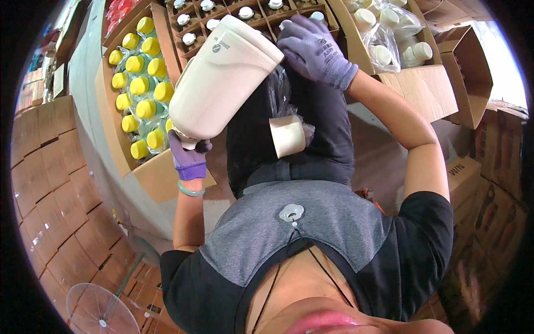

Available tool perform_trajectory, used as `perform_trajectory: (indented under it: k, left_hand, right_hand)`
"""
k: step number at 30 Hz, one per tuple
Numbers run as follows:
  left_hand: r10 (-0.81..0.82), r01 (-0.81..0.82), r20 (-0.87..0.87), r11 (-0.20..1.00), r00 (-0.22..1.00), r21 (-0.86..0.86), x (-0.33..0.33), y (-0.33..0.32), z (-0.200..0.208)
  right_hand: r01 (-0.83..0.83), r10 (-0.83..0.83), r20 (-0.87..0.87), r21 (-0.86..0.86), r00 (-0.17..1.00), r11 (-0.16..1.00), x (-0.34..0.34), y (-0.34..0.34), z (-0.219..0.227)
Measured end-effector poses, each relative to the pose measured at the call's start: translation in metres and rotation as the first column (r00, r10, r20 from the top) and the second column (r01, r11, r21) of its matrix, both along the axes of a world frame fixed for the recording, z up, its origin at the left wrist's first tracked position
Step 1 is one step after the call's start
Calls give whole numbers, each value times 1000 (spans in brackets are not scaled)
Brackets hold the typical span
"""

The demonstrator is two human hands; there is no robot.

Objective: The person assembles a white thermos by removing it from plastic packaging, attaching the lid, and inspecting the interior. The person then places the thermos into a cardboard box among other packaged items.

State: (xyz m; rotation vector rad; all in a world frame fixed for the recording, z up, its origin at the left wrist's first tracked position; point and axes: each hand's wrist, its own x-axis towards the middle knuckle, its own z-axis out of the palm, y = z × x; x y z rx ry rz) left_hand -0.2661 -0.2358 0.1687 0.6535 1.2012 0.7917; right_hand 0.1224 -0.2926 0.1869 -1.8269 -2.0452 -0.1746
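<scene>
My left hand [188,151], in a purple glove, is closed around the narrow lower end of a large cream flask [222,83]. The flask leans up and to the right, its wide end close to my right hand [314,53]. That gloved hand has its fingers bent over a divided carton [267,26] of white-capped bottles; a cap shows at its fingertips. What its fingers hold, if anything, is hidden. From below the hand a clear plastic bag [278,92] hangs toward my lap. A cream cup-like piece [287,136] rests there, partly wrapped in plastic.
On the left stands a carton [114,139] of clear bottles with yellow caps [146,109]. An open carton [356,42] at the right holds white-lidded containers in plastic bags. Stacked brown boxes [55,189] line the left, and a fan [103,312] stands at lower left.
</scene>
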Motion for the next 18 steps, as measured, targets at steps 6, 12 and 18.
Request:
perform_trajectory:
  k: [6,12,18]
  left_hand:
    - [188,-175,54,966,981,-190,-7,-8,5]
    - [223,-205,90,963,971,-178,11,-14,18]
    - [241,-238,26,968,970,-82,6,-25,8]
  right_hand:
    - [-110,118,63,-112,991,988,-24,-9,-10]
    - [25,-66,-454,-97,888,995,1,49,3]
    - [168,-339,-705,-303,623,938,20,113,52]
